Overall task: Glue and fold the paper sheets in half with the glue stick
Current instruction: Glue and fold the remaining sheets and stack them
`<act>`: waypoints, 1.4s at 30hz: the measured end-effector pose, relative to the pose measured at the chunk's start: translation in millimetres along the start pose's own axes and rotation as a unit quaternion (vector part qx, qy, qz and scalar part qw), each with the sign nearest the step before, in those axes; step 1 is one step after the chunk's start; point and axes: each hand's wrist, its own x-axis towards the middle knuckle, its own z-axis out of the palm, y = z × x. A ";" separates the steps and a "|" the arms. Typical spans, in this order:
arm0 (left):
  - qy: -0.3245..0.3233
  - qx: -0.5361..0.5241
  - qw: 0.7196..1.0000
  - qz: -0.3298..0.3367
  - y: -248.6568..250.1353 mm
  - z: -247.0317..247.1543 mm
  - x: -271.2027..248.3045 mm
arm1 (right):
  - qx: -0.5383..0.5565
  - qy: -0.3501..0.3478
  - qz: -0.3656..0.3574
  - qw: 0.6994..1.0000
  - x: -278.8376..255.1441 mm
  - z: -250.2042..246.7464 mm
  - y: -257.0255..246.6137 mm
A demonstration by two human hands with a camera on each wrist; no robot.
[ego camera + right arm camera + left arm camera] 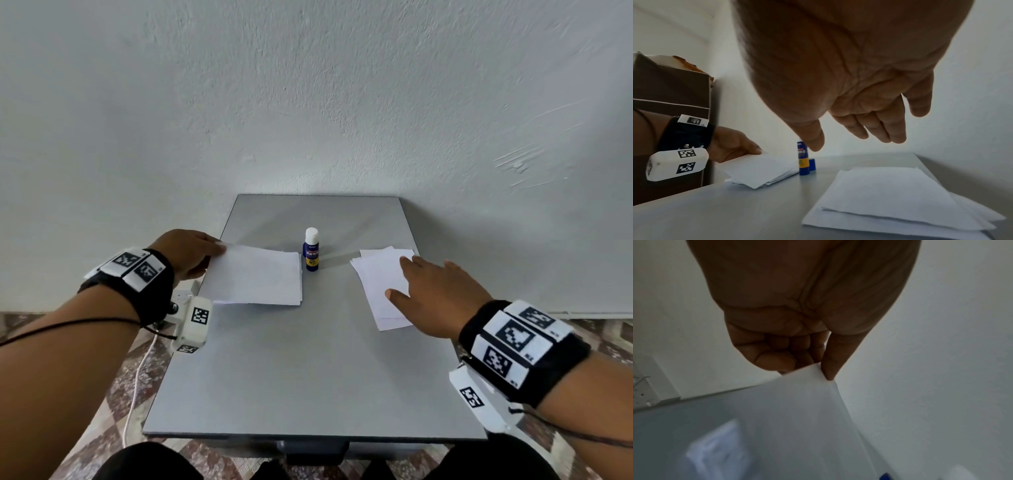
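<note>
A stack of white paper sheets [255,277] lies at the left of the grey table [308,370]. My left hand [191,251] pinches the far left corner of the top sheet [797,418] between thumb and fingers and lifts it a little. A blue glue stick [312,249] with a white cap stands upright between the two paper piles, also visible in the right wrist view [803,160]. My right hand [438,291] hovers just above a second pile of folded sheets [380,277] at the right, fingers straight and spread, holding nothing [869,126].
The table stands against a white wall [308,102]. A white cable [137,383] runs over the patterned floor at the left. A brown cabinet [670,100] shows at the left in the right wrist view. My dark-clothed knees [154,462] sit below the front edge.
</note>
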 end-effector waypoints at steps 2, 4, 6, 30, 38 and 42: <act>0.015 0.028 1.000 0.001 -0.5 6.4 8.0 | 0.006 0.000 0.016 1.000 6.1 1.4 3.6; 0.033 0.066 0.997 0.018 -2.1 11.0 11.9 | 0.020 -0.002 0.038 0.999 14.2 3.0 8.0; 0.044 0.116 0.991 0.043 -1.5 13.4 10.9 | 0.037 -0.002 0.067 0.997 24.6 4.3 13.8; -0.066 0.236 0.949 0.197 50.8 103.9 -40.3 | 0.134 -0.025 0.187 0.973 89.0 4.7 45.0; -0.060 0.239 0.948 0.203 52.4 109.7 -39.2 | 0.113 -0.030 0.162 0.980 98.0 8.3 44.4; -0.057 0.234 0.948 0.207 50.9 110.5 -41.8 | 0.126 -0.025 0.159 0.979 101.7 8.1 44.1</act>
